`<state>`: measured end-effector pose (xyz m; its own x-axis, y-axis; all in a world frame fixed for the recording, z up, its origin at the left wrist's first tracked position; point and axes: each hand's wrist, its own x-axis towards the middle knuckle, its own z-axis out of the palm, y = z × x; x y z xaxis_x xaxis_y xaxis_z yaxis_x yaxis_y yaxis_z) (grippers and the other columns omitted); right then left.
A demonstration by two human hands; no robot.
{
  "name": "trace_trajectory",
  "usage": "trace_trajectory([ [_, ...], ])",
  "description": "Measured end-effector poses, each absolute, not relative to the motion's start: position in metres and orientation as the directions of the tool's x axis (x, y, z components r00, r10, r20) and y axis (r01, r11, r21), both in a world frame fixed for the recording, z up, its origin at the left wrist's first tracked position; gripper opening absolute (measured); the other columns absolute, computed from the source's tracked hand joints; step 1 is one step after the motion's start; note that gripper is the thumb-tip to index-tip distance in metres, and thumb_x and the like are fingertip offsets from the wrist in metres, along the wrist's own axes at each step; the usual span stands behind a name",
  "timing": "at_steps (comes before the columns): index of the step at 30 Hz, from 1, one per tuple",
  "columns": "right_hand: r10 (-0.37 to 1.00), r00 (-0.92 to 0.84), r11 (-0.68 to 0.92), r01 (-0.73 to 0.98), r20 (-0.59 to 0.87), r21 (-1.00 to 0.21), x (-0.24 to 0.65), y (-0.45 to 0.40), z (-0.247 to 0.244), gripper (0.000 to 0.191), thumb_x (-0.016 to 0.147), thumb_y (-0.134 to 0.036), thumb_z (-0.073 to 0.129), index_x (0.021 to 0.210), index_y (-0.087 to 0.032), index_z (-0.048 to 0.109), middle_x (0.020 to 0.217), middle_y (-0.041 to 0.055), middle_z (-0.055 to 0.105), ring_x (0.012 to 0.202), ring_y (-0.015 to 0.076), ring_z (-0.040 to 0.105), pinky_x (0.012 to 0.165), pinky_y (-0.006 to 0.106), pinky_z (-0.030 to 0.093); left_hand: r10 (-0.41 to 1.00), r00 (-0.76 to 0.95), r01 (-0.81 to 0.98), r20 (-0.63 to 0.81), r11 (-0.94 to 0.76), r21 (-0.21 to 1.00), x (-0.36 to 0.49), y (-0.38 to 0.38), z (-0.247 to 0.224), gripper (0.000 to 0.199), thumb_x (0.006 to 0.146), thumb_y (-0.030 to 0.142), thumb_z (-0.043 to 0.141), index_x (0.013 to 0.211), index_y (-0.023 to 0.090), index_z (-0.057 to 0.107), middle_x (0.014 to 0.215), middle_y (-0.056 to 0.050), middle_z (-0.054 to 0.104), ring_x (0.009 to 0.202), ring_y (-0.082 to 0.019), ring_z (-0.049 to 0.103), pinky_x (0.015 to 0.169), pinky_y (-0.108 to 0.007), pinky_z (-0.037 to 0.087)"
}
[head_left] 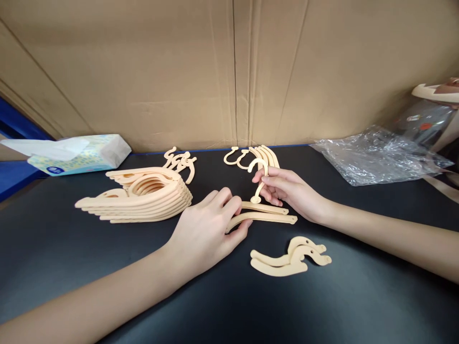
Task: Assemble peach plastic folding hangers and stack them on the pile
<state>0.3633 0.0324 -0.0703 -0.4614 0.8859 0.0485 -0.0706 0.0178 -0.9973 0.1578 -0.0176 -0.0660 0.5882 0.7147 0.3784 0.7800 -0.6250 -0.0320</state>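
Between the thumb and fingers of my right hand (287,188) is a cream hanger hook (261,177), upright with its round base low. That base is close to two slim hanger arms (265,217); whether it touches them I cannot tell. My left hand (211,227) is closed around the left ends of these arms, and its fingers hide part of them. Two curved hanger pieces (287,260) lie overlapping in front of my hands. To the left of my left hand sits a stack of cream hanger pieces (143,196).
Small curved pieces (181,162) lie at the back left, and several hooks (265,155) at the back middle. A tissue pack (81,153) rests at the left, crumpled clear plastic (376,155) at the right. Cardboard (179,71) walls off the back of the black table (201,306).
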Motion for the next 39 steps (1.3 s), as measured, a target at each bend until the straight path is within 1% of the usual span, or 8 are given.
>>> trace_trajectory([
  [7,0.880,-0.475,-0.020,-0.071,0.016,-0.997,0.363,0.032,-0.068,0.018,0.094,-0.033,0.047,0.083,-0.019,0.050,0.051,-0.0064,0.047,0.044,0.0069,0.037,0.042,0.019,0.026,0.645,0.633,0.714,0.429,-0.700,0.000,0.157,-0.016,-0.067,0.023,0.098,0.034,0.049,0.081,0.018,0.051,0.077,0.002,0.057,0.067,-0.014,0.056,0.053,-0.025,0.036],
  [11,0.879,-0.477,-0.032,-0.090,0.015,-0.995,0.363,0.032,-0.068,0.025,0.095,-0.039,0.047,0.083,-0.018,0.053,0.053,-0.0054,0.047,0.046,0.0072,0.038,0.044,0.020,0.026,0.679,0.602,0.715,0.420,-0.692,0.094,0.156,-0.016,-0.067,0.024,0.101,0.034,0.042,0.084,0.019,0.049,0.071,0.004,0.057,0.056,-0.010,0.052,0.049,-0.023,0.032],
  [15,0.888,-0.459,-0.003,-0.079,0.033,-0.997,0.364,0.032,-0.067,0.029,0.093,-0.043,0.051,0.081,-0.017,0.056,0.058,-0.0041,0.046,0.051,0.0088,0.040,0.046,0.021,0.028,0.719,0.572,0.585,0.395,-0.695,0.418,0.154,-0.014,-0.063,0.012,0.098,0.030,0.049,0.091,0.021,0.050,0.077,0.006,0.059,0.059,-0.008,0.052,0.055,-0.020,0.037],
  [18,0.891,-0.452,0.005,-0.068,0.036,-0.998,0.365,0.032,-0.067,0.031,0.091,-0.044,0.053,0.077,-0.017,0.057,0.060,-0.0025,0.049,0.054,0.0093,0.042,0.049,0.022,0.030,0.823,0.466,0.440,0.324,-0.534,0.722,0.154,-0.011,-0.058,0.009,0.094,0.031,0.054,0.092,0.022,0.055,0.076,0.005,0.057,0.064,-0.010,0.052,0.057,-0.020,0.040],
  [22,0.886,-0.463,0.005,-0.053,0.029,-0.999,0.365,0.032,-0.066,0.031,0.091,-0.044,0.053,0.077,-0.017,0.058,0.061,-0.0019,0.050,0.054,0.0093,0.042,0.051,0.023,0.030,0.918,0.317,0.222,0.236,-0.314,0.923,0.155,-0.009,-0.054,0.013,0.091,0.033,0.058,0.095,0.020,0.058,0.068,0.005,0.050,0.057,-0.008,0.045,0.051,-0.019,0.037],
  [28,0.880,-0.474,0.000,-0.046,0.022,-0.999,0.365,0.032,-0.067,0.030,0.091,-0.044,0.053,0.080,-0.017,0.059,0.060,-0.0027,0.049,0.054,0.0096,0.042,0.050,0.023,0.029,0.955,0.268,0.033,0.131,-0.145,0.989,0.156,-0.007,-0.057,0.022,0.092,0.038,0.060,0.101,0.019,0.062,0.057,0.007,0.045,0.050,-0.006,0.039,0.047,-0.017,0.033],
  [34,0.902,-0.431,-0.002,-0.067,0.027,-0.998,0.365,0.034,-0.073,0.023,0.091,-0.036,0.056,0.106,-0.018,0.060,0.064,-0.0036,0.051,0.054,0.0095,0.044,0.047,0.022,0.029,0.955,0.287,-0.123,0.082,-0.048,0.991,0.156,-0.008,-0.057,0.024,0.094,0.039,0.058,0.093,0.018,0.070,0.069,0.001,0.058,0.061,-0.008,0.050,0.047,-0.015,0.038],
  [39,0.899,-0.438,0.019,-0.015,0.023,-1.000,0.365,0.034,-0.073,0.029,0.092,-0.035,0.054,0.114,-0.017,0.060,0.064,-0.0033,0.051,0.056,0.0101,0.046,0.048,0.022,0.032,0.934,0.357,-0.154,0.020,0.038,0.987,0.157,-0.009,-0.055,0.024,0.096,0.035,0.053,0.092,0.019,0.070,0.078,-0.001,0.063,0.063,-0.010,0.054,0.049,-0.017,0.043],
])
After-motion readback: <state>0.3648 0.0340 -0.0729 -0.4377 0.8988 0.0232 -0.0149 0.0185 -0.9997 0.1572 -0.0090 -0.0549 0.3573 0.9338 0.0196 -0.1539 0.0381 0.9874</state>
